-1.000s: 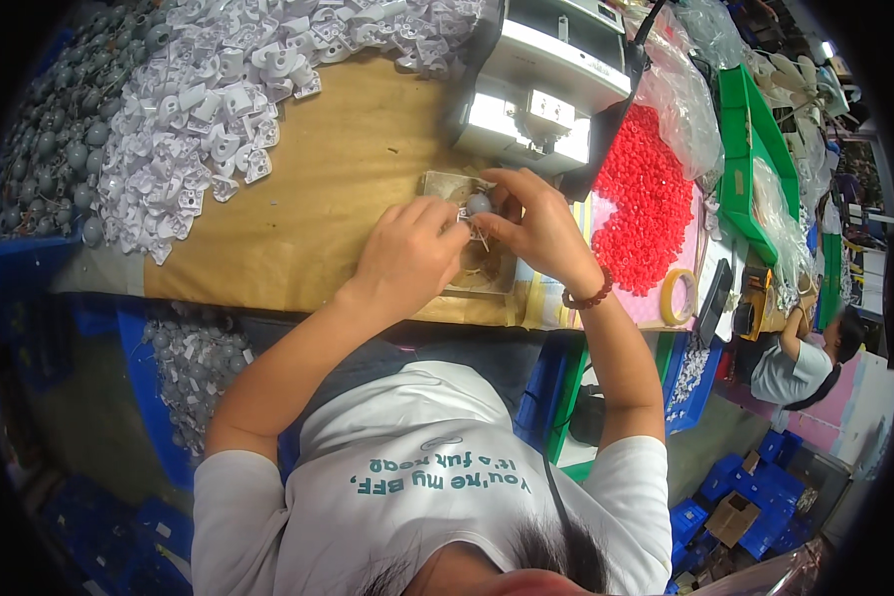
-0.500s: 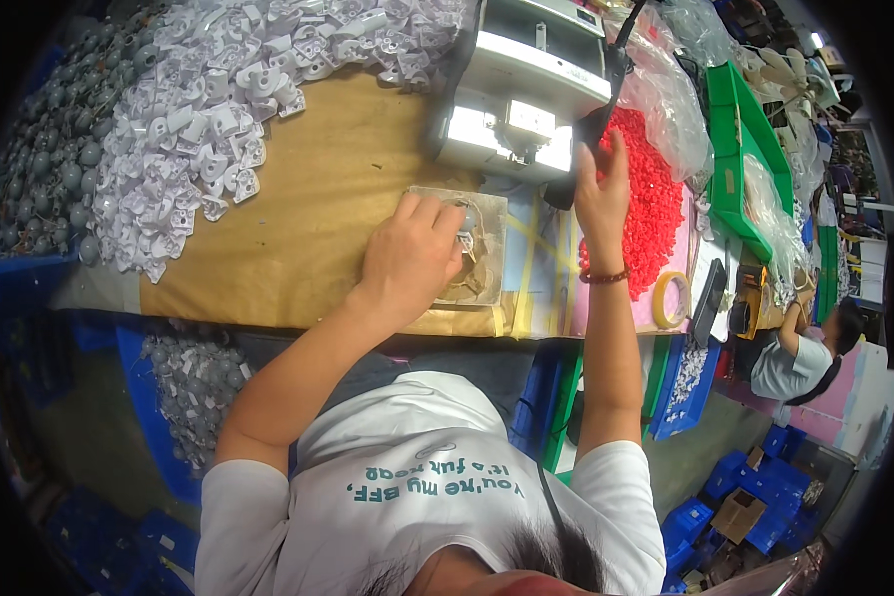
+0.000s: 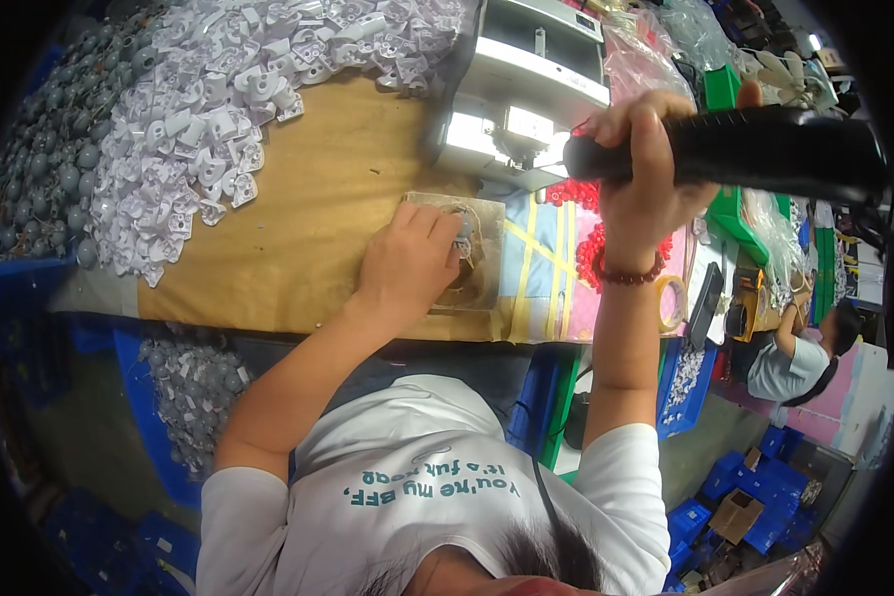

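Note:
Out over the right of the table my right hand (image 3: pixel 638 214) is wrapped round a thick black electric screwdriver (image 3: pixel 765 149), held up off the table and pointing left; its bit cannot be made out. My left hand (image 3: pixel 407 260) rests with bent fingers on a square, pale, see-through fixture (image 3: pixel 492 209) at the table's near edge. Its fingertips press on a small grey round part (image 3: pixel 465 225) with a white piece, seated in the fixture. The fingers partly cover both pieces.
A white screw feeder (image 3: pixel 536 74) stands behind the fixture. White plastic shells (image 3: pixel 209 119) are heaped at left, beside a blue bin of grey round parts (image 3: pixel 40 189). Red pieces (image 3: pixel 591 253), a tape roll (image 3: pixel 671 303) and a green tray (image 3: pixel 740 233) lie at right. Another person (image 3: pixel 795 363) sits far right.
My right hand, empty and with fingers apart beside the feeder before, now grips the black screwdriver, raised and further right. My left hand stays at the fixture.

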Tool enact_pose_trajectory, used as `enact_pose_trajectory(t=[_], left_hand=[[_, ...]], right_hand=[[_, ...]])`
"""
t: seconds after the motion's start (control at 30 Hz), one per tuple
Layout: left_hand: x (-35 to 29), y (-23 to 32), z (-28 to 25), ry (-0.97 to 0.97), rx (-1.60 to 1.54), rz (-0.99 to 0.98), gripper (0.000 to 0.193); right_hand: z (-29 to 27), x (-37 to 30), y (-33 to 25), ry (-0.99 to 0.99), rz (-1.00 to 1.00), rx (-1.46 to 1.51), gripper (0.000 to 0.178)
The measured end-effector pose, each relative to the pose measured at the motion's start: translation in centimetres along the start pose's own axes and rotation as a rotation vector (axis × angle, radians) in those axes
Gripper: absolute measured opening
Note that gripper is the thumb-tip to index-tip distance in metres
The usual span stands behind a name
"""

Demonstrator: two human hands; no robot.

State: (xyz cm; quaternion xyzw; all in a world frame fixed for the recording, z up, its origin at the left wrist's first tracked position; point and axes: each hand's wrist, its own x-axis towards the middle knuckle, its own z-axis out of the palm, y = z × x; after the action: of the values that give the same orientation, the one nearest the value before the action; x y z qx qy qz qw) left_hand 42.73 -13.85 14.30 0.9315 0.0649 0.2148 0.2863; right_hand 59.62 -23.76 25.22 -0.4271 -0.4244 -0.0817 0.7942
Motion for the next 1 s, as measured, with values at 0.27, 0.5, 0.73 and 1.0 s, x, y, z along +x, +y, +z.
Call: enact_pose_trajectory(t=[0.27, 0.5, 0.73, 1.0], left_hand=[[0.1, -0.2, 0.0, -0.033, 0.000, -0.003, 0.036], [0.0, -0.1, -0.1, -0.056, 0.013, -0.030, 0.036], [0.0, -0.3, 0.2, -0.015, -0.001, -0.032, 0.031], [0.1, -0.2, 0.2, 0.032, -0.001, 0.001, 0.030]], right_hand=[[0.6, 1.1, 4.1, -0.054, 0.060, -0.227, 0.006], [1.5, 0.0, 3.6, -0.025, 0.348, -0.291, 0.010], [3.0, -5.6, 0.3, -0.067, 0.447, -0.148, 0.011], [1.8, -7.8, 0.9, -0.187, 0.353, -0.210, 0.013]])
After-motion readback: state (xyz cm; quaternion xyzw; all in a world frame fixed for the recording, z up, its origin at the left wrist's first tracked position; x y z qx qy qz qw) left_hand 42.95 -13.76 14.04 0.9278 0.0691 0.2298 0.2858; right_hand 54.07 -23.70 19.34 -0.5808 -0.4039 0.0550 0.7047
